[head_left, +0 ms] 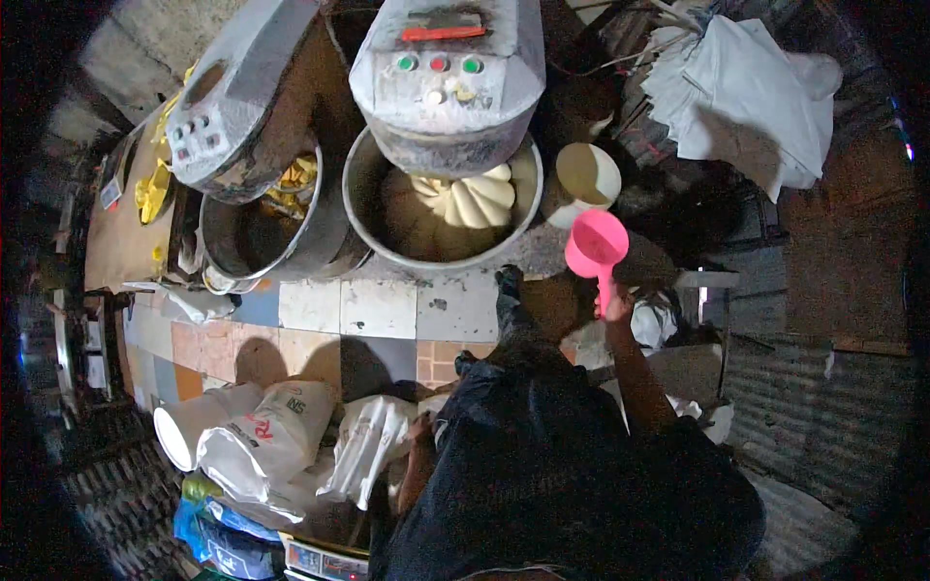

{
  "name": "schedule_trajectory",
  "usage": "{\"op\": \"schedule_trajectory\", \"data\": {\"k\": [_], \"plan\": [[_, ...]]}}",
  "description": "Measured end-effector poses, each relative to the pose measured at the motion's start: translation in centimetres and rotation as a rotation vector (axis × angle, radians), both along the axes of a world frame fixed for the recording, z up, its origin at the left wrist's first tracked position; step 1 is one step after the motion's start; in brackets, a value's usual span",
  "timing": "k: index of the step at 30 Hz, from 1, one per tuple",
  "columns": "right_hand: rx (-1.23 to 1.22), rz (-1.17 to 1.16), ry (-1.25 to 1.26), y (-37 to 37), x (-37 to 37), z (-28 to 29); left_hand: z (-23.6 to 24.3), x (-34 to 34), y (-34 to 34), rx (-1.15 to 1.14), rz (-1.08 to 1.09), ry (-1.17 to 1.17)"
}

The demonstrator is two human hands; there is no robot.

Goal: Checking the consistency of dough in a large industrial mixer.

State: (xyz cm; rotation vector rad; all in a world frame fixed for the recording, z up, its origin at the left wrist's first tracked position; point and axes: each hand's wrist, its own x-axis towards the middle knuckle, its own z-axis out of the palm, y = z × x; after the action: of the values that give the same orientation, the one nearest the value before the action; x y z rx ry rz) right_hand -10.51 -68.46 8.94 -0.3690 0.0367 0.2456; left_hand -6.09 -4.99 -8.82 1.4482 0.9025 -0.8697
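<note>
My right hand (618,306) is closed around the handle of a pink plastic dipper (597,242), held out to the right of the mixer. Its round cup faces up near an open white bucket (603,174). Pale dough (475,201) lies in thick spiral folds inside the metal bowl (448,262) of the middle mixer (446,107). Low by my left side, my left hand (418,436) is next to folded white plastic bags (366,447). Its fingers are mostly hidden, and I cannot tell whether they grip the plastic.
A second mixer (242,107) stands on the left, with yellow plastic in its bowl (232,261). White sacks (276,436) and a white tub (179,441) sit lower left, above a digital scale (325,562). More white sacks (746,97) hang upper right. Patchwork tiles (310,308) cover the floor.
</note>
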Motion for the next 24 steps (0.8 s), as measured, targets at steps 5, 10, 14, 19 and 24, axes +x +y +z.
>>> {"op": "schedule_trajectory", "data": {"k": [5,10,14,19,24], "plan": [[-0.613,-0.584,0.736,-3.9,3.7,-9.7,3.9,0.2,-0.1,0.081,0.008,-0.070],[-0.867,-0.680,1.129,-11.7,14.3,-10.4,8.3,3.1,-4.5,0.129,0.017,-0.126],[-0.920,-0.690,1.090,-19.2,24.7,-9.8,12.8,4.2,-8.2,0.203,0.040,-0.113],[-0.842,-0.813,0.853,-31.9,38.1,-14.7,19.8,0.4,-12.6,0.273,-0.015,0.024],[-0.887,-0.876,0.680,-46.6,46.3,-15.9,22.3,-2.7,-17.5,0.265,-0.114,0.223]]}}
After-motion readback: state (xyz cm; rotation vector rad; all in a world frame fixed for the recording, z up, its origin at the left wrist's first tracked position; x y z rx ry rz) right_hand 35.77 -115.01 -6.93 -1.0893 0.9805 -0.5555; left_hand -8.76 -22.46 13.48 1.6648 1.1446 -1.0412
